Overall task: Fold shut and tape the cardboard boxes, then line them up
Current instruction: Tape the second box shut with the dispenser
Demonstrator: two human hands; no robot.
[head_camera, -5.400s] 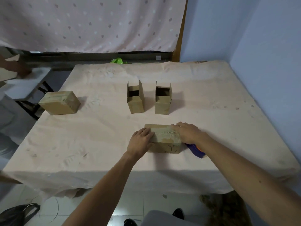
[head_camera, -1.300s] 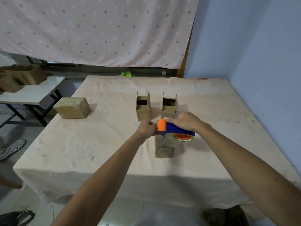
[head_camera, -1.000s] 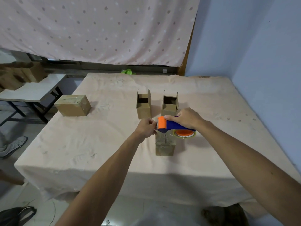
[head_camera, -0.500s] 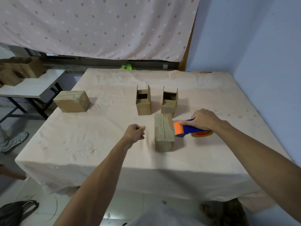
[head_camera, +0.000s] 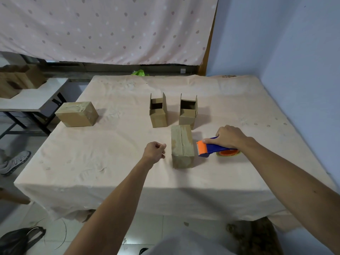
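Note:
A closed cardboard box (head_camera: 182,144) with a seam along its top stands on the table (head_camera: 110,162) between my hands. My right hand (head_camera: 230,138) grips the blue and orange tape dispenser (head_camera: 211,148), which rests on the cloth just right of that box. My left hand (head_camera: 154,151) hovers curled and holding nothing, just left of the box. Behind stand two boxes with raised flaps, the left one (head_camera: 158,114) and the right one (head_camera: 188,112). A taped box (head_camera: 76,114) sits at the table's far left edge.
A blue wall (head_camera: 294,70) runs close along the table's right side. A white side table (head_camera: 27,98) with more cardboard boxes (head_camera: 18,80) stands to the left. A dotted curtain (head_camera: 110,28) hangs behind. Someone's shoe (head_camera: 14,161) is on the floor at left.
The dispenser came off the box top and moved right, down onto the cloth. My left hand let go of the tape end and pulled back left. The head camera shifted.

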